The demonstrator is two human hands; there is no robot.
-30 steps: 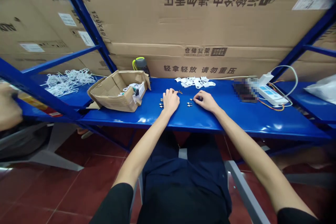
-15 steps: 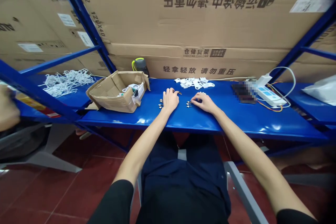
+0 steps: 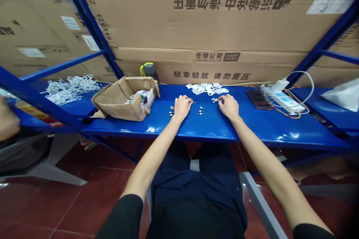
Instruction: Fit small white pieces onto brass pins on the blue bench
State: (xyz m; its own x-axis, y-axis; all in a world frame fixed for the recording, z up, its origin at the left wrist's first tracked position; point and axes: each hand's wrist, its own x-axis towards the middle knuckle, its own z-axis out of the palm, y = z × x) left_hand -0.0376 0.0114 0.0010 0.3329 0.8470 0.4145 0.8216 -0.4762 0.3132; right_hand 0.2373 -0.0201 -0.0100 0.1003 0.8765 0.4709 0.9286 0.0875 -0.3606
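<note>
My left hand (image 3: 183, 107) rests low over the blue tabletop, thumb and fingers pinched on a thin copper-coloured pin (image 3: 193, 101) that sticks out to the right. Just left of it lie several small screws with white collars (image 3: 171, 113). A second little group of the same collared screws (image 3: 201, 111) sits between the hands. My right hand (image 3: 229, 106) is farther right, its fingertips closed together beside a cluster of tiny white rings (image 3: 214, 100). Whether a ring is between those fingertips is too small to see.
White flat plastic parts (image 3: 207, 89) lie at the back. An open cardboard box (image 3: 120, 109) with mixed pieces stands left, a dark bottle (image 3: 150, 71) behind it. On the right are a blurred dark device (image 3: 259, 99) and a power strip (image 3: 288, 104). White hooks (image 3: 70, 89) are heaped far left.
My right hand has moved right, away from the collared screws to the tiny white rings. A screw now shows where its fingers were. My left hand has barely moved.
</note>
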